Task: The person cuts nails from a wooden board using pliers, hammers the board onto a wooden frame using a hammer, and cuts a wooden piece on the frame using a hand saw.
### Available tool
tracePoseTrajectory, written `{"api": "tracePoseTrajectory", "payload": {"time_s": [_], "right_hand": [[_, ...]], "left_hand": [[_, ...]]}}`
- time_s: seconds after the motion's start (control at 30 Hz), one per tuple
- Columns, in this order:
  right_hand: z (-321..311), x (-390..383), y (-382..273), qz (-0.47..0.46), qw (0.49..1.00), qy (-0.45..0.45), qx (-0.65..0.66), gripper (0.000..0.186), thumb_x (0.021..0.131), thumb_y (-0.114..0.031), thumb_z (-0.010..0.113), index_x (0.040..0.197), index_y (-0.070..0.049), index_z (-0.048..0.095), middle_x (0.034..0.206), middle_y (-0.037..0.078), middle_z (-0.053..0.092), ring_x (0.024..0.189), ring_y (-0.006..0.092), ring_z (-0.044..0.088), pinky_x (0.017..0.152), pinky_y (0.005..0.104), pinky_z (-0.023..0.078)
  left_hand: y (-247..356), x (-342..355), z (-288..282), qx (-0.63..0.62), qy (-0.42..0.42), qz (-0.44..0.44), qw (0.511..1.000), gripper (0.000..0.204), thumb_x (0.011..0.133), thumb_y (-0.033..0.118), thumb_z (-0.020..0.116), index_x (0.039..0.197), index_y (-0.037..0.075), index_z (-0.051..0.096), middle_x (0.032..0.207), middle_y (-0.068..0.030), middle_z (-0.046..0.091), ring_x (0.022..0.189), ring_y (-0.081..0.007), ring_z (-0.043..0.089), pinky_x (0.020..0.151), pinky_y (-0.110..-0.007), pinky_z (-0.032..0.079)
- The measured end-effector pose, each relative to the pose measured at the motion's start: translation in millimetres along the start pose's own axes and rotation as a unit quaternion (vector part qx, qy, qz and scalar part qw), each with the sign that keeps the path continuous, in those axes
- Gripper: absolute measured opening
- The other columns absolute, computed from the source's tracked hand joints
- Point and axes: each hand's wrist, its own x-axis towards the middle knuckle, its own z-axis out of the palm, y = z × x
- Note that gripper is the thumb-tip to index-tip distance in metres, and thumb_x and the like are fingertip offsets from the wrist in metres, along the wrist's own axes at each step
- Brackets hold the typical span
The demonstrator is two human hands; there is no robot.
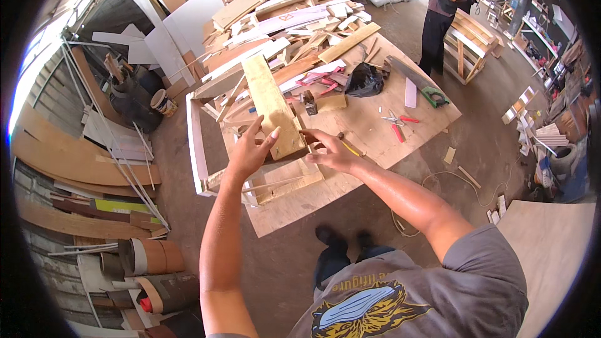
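A thick yellowish wooden plank (270, 97) lies lengthwise over a wooden frame (198, 144) on the plywood worktable (375, 131). My left hand (249, 150) is at the plank's near left edge, with fingers spread and the thumb over its top face. On the other side, my right hand (333, 153) is beside the plank's near right corner, its fingers apart and slightly bent. Whether its fingertips touch the wood I cannot tell. Just beyond the plank are a small dark tool (308, 102) and a short wood block (330, 103).
A large pile of wood offcuts (300, 22) covers the table's far side. To the right are a black plastic bag (364, 80), a green-handled handsaw (432, 95) and red-handled pliers (397, 128). Another person (441, 15) stands at the far right beside a slatted wooden frame (469, 44).
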Motion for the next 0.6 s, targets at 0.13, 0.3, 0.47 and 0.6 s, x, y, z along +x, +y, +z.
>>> {"api": "tracePoseTrajectory", "payload": {"time_s": [0.13,0.3,0.47,0.6], "right_hand": [[17.2,-0.4,-15.6,-0.012,0.989,0.015,-0.144,0.087,0.094,-0.053,0.077,0.157,-0.005,0.042,0.151,0.014,0.055,0.142,0.0265,0.051,0.110,0.0426,0.047],[26.8,20.0,-3.5,-0.032,0.999,0.023,-0.032,0.080,0.097,-0.044,0.077,0.157,-0.003,0.042,0.149,0.016,0.057,0.142,0.0264,0.050,0.118,0.0404,0.039],[27.5,20.7,-0.2,-0.011,0.999,0.033,0.007,0.074,0.100,-0.039,0.074,0.156,-0.002,0.043,0.150,0.013,0.056,0.142,0.0240,0.050,0.118,0.0394,0.038],[29.2,18.3,6.4,-0.037,0.997,0.053,-0.039,0.073,0.101,-0.038,0.073,0.154,0.002,0.043,0.150,0.014,0.055,0.139,0.0217,0.051,0.117,0.0388,0.041]], "left_hand": [[-13.6,-20.8,9.7,-0.028,0.023,0.046,0.998,0.092,0.095,0.055,0.074,0.156,-0.005,0.042,0.142,-0.0304,0.059,0.101,-0.0320,0.076,0.086,-0.041,0.060],[-24.2,-29.8,7.8,0.025,0.023,0.038,0.999,0.097,0.089,0.058,0.078,0.157,-0.001,0.041,0.147,-0.0289,0.057,0.115,-0.0375,0.072,0.097,-0.044,0.057],[-11.6,-37.6,9.6,0.152,0.047,0.107,0.981,0.098,0.088,0.055,0.080,0.161,0.006,0.037,0.125,-0.0220,0.074,0.117,-0.0373,0.072,0.098,-0.045,0.056],[-4.3,-41.9,8.0,0.131,0.019,0.070,0.989,0.099,0.086,0.056,0.081,0.161,0.010,0.038,0.127,-0.0198,0.073,0.118,-0.0357,0.071,0.099,-0.045,0.056]]}}
